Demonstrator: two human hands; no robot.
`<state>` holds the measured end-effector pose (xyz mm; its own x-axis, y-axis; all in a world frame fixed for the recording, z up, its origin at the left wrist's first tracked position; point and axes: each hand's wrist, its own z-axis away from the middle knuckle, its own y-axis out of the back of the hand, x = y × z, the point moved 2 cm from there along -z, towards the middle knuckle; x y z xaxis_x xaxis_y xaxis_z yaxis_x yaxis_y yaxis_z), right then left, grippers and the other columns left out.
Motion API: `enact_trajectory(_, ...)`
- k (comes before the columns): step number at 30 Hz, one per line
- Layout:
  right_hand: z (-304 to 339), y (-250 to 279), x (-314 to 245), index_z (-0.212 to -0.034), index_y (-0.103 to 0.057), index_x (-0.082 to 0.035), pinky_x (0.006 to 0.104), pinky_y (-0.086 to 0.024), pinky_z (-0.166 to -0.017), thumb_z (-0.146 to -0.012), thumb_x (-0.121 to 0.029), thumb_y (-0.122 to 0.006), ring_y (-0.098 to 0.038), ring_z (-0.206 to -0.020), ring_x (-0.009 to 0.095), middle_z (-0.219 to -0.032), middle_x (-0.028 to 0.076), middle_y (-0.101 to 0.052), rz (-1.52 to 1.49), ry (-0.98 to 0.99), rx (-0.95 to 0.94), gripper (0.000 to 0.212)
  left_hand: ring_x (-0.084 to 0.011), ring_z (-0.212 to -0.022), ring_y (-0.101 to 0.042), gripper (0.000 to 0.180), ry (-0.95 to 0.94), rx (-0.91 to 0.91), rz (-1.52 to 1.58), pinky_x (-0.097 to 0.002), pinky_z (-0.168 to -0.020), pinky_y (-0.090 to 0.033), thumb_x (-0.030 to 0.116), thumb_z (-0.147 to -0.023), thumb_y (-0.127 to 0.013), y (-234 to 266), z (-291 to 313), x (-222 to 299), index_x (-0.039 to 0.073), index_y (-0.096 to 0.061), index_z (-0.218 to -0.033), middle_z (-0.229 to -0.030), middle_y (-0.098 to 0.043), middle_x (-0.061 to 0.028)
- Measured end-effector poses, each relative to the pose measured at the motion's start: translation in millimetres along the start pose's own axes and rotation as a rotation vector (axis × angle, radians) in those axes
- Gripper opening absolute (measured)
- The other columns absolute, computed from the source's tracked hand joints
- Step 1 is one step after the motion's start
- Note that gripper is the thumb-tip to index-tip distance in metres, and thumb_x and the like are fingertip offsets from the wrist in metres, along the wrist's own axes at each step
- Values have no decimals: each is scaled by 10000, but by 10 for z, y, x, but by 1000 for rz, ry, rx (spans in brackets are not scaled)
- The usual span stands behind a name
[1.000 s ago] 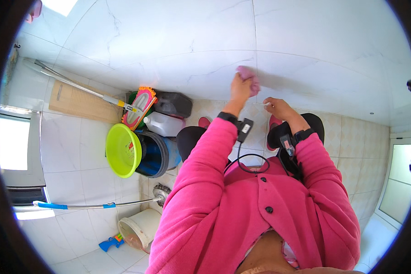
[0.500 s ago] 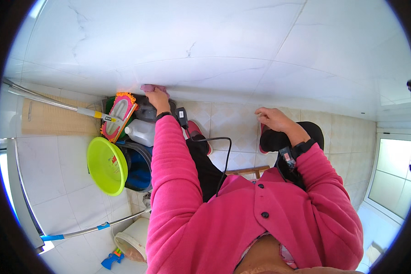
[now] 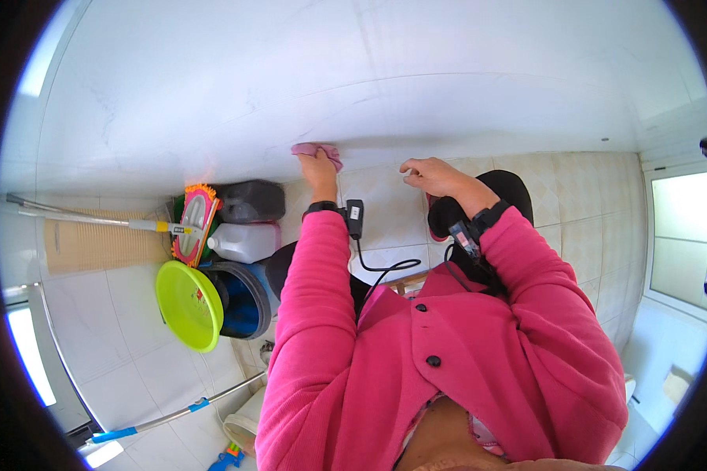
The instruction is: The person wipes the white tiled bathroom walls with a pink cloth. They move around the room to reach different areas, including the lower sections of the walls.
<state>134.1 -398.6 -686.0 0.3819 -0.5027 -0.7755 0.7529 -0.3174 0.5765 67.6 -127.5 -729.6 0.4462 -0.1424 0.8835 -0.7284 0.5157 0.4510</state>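
Note:
A crumpled pink cloth (image 3: 316, 150) is pressed against the lower part of the white tiled wall (image 3: 385, 102). My left hand (image 3: 318, 171) is closed on that cloth, with its arm stretched forward. To its right, my right hand (image 3: 434, 176) hovers in front of my knee, fingers loosely bent and apart, holding nothing. Both wrists wear black bands, and a small black box (image 3: 354, 217) with a cable (image 3: 393, 268) hangs by the left one.
At left stand a dark jug (image 3: 251, 202), a white plastic jug (image 3: 244, 242), a lime-green basin (image 3: 189, 306), a blue-lined bucket (image 3: 246, 302) and a mop with a pink and orange head (image 3: 194, 224). A second pole (image 3: 182, 410) crosses lower left. A framed glass panel (image 3: 685, 237) is at right.
My left hand has moved right along the wall with the cloth, away from the jugs. The right hand has shifted a little left. The whole view has shifted slightly.

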Motion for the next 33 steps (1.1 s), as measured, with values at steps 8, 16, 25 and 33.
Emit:
enact_trajectory(8,182,197,156,-1145,-587,-66,371,-500,-728,-898,-257,-590,-642,-801,299,-880,136,-679,-54,-24,75,312,-276,-934,-635,256,97,-205,203,-392,-830,-489,89,-916,-555,-1059,504,-93,-28,-524,-1142,-1098,-643,-164)
enact_trajectory(16,228,320,234,-1126,-610,-70,415,-500,-719,-887,-289,-600,-647,-804,331,-879,162,-683,-131,-8,143,324,-189,-823,-630,188,431,-307,889,-319,-637,-510,134,-950,-536,-1037,653,247,24,-572,-1098,-971,-634,-70)
enact_trajectory(25,253,301,262,-1123,-617,-86,398,-508,-776,-886,-294,-602,-651,-883,332,-974,166,-691,-115,39,199,315,-206,-878,-636,175,5,-240,990,-331,-743,-540,117,-962,-524,-102,824,1648,-9,-563,-1077,-1004,-626,-102)
enact_trajectory(33,220,243,190,-1083,-621,-84,404,-503,-792,-873,-294,-586,-649,-904,349,-981,175,-689,-102,138,211,299,-206,-794,-633,138,-345,-164,730,-317,-696,-499,93,-965,-494,693,755,2448,-2,-567,-1033,-896,-654,-103)
